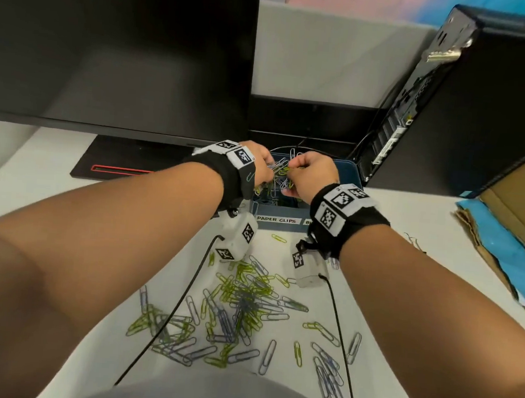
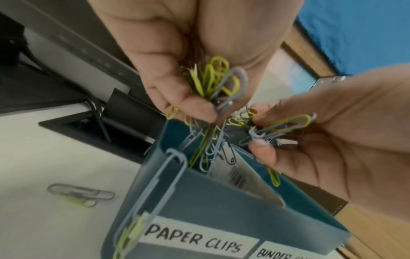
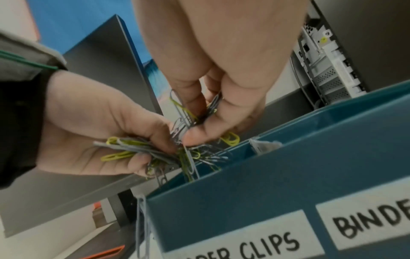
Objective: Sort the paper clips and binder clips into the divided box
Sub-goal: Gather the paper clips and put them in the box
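We see the teal divided box [image 1: 352,174] at the desk's back edge, hemmed between the monitor stand [image 1: 116,159] and the computer tower [image 1: 468,120], its "PAPER CLIPS" compartment [image 2: 199,175] on the left. One long clip [image 2: 155,184] hangs over the front rim. Above that compartment our left hand [image 1: 258,160] and right hand [image 1: 313,174] each pinch tangled paper clips [image 1: 278,175] in curled fingers. Loose clips [image 1: 240,304] litter the open desk [image 1: 403,304] nearer us.
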The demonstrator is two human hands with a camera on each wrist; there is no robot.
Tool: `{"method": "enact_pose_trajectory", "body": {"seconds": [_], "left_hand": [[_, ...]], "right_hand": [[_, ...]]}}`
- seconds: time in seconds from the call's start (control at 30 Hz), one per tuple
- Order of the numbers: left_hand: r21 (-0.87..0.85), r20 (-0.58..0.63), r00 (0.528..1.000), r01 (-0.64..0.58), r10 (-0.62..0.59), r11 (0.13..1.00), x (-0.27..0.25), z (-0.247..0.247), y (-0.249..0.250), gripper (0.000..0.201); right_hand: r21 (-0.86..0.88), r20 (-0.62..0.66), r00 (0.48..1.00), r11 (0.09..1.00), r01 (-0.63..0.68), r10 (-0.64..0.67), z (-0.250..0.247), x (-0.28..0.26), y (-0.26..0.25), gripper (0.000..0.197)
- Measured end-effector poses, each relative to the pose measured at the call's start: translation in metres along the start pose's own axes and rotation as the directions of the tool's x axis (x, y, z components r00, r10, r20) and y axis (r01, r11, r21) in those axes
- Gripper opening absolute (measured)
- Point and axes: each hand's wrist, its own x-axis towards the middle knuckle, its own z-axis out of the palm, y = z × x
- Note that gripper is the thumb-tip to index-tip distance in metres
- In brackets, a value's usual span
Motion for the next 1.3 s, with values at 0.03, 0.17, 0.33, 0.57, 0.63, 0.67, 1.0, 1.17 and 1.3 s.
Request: {"method": "enact_pose_trajectory", "body": {"seconds": [0.03, 0.17, 0.33, 0.57, 0.63, 0.67, 1.0, 1.17, 1.3], "left_hand": [[0.009, 0.012, 1.0, 0.009, -0.009, 1.0, 0.004, 0.004, 0.0, 0.034], [-0.035, 0.044, 0.998, 0.038, -0.036, 0.999, 0.012, 0.014, 0.003, 0.035], [-0.17, 0.072, 0.997, 0.035, -0.023, 0.985, 0.013, 0.016, 0.01, 0.035], [-0.196, -0.047, 0.999, -0.003, -0.007, 0.981, 0.011, 0.007, -0.011, 0.032], [-0.108, -0.054, 0.998, 0.034, -0.04, 0.994, 0.014, 0.001, -0.028, 0.031], [-0.034, 0.007, 0.998, 0.058, -0.058, 0.998, 0.017, -0.001, -0.036, 0.032], [0.56, 0.361, 0.931, -0.257, 0.048, 0.788, 0.003, 0.066, -0.081, 0.078], [0.513, 0.362, 0.931, -0.246, 0.052, 0.822, -0.02, 0.077, -0.08, 0.081], [0.384, 0.357, 0.925, -0.274, 0.131, 0.882, -0.044, 0.09, -0.094, 0.068]], "right_hand": [[-0.017, 0.0, 1.0, 1.0, -0.012, 0.012, 0.002, 0.003, 0.001, 0.031], [-0.237, 0.026, 0.999, 0.97, 0.051, -0.046, 0.005, 0.009, 0.001, 0.013], [-0.36, 0.035, 0.998, 0.931, 0.055, -0.046, 0.005, 0.013, 0.004, 0.022], [-0.385, 0.018, 0.988, 0.91, 0.151, -0.156, -0.022, -0.002, 0.012, 0.025], [-0.318, -0.071, 0.98, 0.935, 0.156, -0.188, -0.043, -0.018, 0.021, 0.029], [-0.29, -0.095, 0.981, 0.947, 0.136, -0.17, -0.053, -0.027, 0.029, 0.031], [-0.801, 0.153, 0.98, 0.597, 0.05, 0.124, -0.022, -0.042, 0.117, 0.04], [-0.901, 0.246, 0.963, 0.391, 0.186, 0.109, 0.0, -0.044, 0.121, 0.041], [-0.819, 0.364, 0.931, 0.484, 0.308, 0.023, 0.003, -0.045, 0.121, 0.033]]}}
